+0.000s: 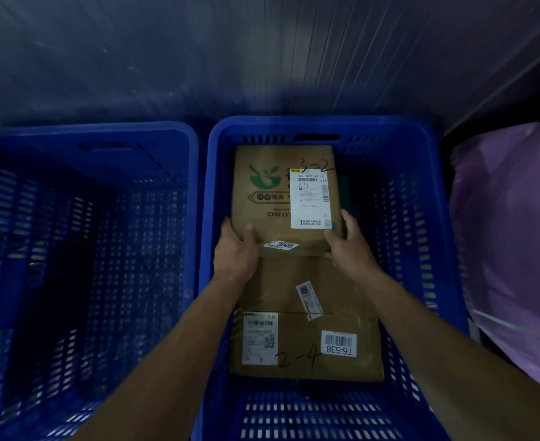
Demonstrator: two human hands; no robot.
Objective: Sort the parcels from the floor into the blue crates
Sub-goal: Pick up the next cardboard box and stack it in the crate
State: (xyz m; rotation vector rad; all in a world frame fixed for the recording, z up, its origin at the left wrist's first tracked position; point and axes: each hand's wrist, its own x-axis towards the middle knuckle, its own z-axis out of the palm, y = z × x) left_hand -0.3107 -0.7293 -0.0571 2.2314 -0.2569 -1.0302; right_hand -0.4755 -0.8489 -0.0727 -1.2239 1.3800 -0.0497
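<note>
Holding the near corners of a brown cardboard parcel (281, 198), the hands work inside the right blue crate (421, 192). The left hand (236, 249) clamps the near-left corner, thumb on the top face and fingers wrapped under the edge. The right hand (348, 243) grips the near-right corner likewise. A two-handed corner grip of this kind keeps a flat box level and lets it be steered toward the far wall of the crate.

The parcel carries a green logo, a white shipping label (310, 198) and a handwritten "3-2" mark. It sits at the far end of the crate, label upward, so the marking stays readable. Whether it already rests on something below cannot be told.

Nearer the person, a second parcel (306, 345) marked "2-4" lies flat in the same crate, with a third box (278, 284) between the two, partly covered by both arms. Placing the boxes side by side uses the crate's length.

The left blue crate (84, 218) appears empty, though its floor is dark. A pale purple bag (510, 249) stands beside the right crate.
</note>
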